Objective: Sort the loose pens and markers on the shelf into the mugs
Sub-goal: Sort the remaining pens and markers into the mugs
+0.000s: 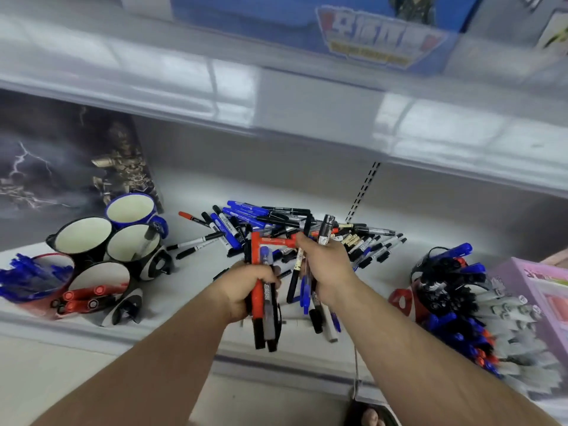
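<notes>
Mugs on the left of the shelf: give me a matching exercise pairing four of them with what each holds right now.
Things:
1. Red mug
2. Black and white mug nearest the shelf edge
3. Blue mug
4. Black and white mug in front of the blue one

Contents:
A. one lone dark pen leaning inside
B. blue pens
C. nothing visible inside
D. red-capped markers

Pairs: 1-B, 2-D, 3-C, 4-A
</notes>
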`<action>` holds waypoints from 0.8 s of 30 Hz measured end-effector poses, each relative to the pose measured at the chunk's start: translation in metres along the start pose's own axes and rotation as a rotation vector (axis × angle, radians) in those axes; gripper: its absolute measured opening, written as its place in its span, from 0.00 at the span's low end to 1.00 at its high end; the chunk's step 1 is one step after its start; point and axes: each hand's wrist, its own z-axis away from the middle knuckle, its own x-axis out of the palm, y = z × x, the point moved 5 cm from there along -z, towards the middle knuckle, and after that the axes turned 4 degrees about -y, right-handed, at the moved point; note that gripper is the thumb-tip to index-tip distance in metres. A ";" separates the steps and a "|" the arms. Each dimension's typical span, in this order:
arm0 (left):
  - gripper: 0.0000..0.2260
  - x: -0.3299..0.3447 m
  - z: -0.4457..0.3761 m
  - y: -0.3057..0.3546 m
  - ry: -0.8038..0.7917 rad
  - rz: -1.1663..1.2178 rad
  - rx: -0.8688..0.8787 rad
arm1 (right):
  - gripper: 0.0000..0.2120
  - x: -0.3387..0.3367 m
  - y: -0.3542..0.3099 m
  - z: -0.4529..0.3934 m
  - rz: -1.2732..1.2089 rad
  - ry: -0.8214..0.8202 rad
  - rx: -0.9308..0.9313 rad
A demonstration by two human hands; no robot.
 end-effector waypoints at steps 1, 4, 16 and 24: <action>0.08 -0.002 0.005 0.003 0.020 0.131 0.013 | 0.14 -0.001 -0.003 0.007 -0.002 -0.007 0.017; 0.06 -0.009 0.025 0.019 0.091 0.476 0.124 | 0.17 -0.001 -0.011 0.039 0.060 -0.116 0.081; 0.02 0.033 0.153 0.032 -0.027 0.802 0.384 | 0.18 0.004 -0.038 0.180 -0.317 -0.373 0.036; 0.03 0.062 0.217 0.023 -0.105 0.559 0.357 | 0.13 0.002 -0.040 0.236 -0.158 -0.338 -0.005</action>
